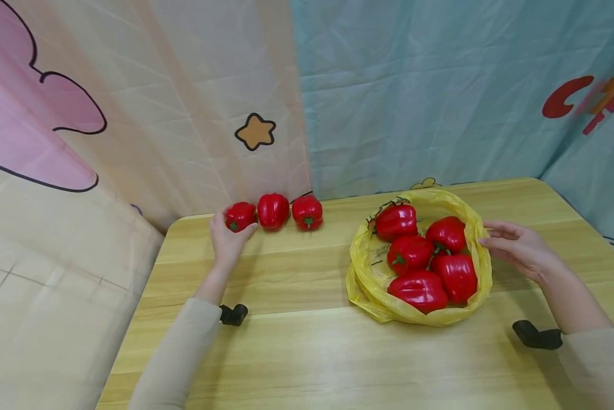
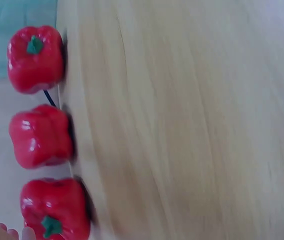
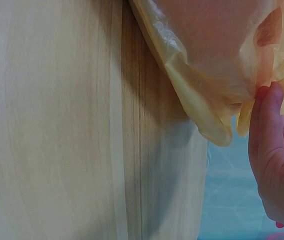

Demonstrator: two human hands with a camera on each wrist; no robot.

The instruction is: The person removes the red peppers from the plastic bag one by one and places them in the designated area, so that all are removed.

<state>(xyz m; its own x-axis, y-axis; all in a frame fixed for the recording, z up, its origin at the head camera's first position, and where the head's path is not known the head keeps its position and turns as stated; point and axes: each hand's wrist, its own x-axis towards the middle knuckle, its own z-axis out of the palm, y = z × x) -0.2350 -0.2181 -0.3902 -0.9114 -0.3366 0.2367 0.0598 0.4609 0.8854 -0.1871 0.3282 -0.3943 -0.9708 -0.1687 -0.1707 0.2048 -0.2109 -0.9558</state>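
We look down at a pale wooden surface [image 1: 291, 359], where a person in beige sleeves [image 1: 176, 350] works with both hands. Near the far edge, left of centre, three red peppers stand in a short row: a left pepper [image 1: 240, 215], a middle pepper [image 1: 273, 211] and a right pepper [image 1: 307, 212]. We see green stems on the left and right ones.

The person's left hand [image 1: 227, 239] is at the left pepper, fingers on its left side and thumb at its near right. Thumb and fingers are apart, with the pepper between them; we cannot tell whether they clamp it.

On the right half of the surface sits a yellow bag [image 1: 356, 267], its mouth spread wide and facing up, with dark print on the plastic. Inside, we count five more red peppers [image 1: 410, 254], crowded mostly toward the right and near sides. The right hand [image 1: 522, 250] pinches the bag's right rim, thumb and fingers together on the thin plastic.

A black device [image 1: 233, 315] juts out by each wrist. Behind the surface hangs a cloth [image 1: 389, 108], peach on the left and blue-green on the right, printed with an orange star [image 1: 256, 132].
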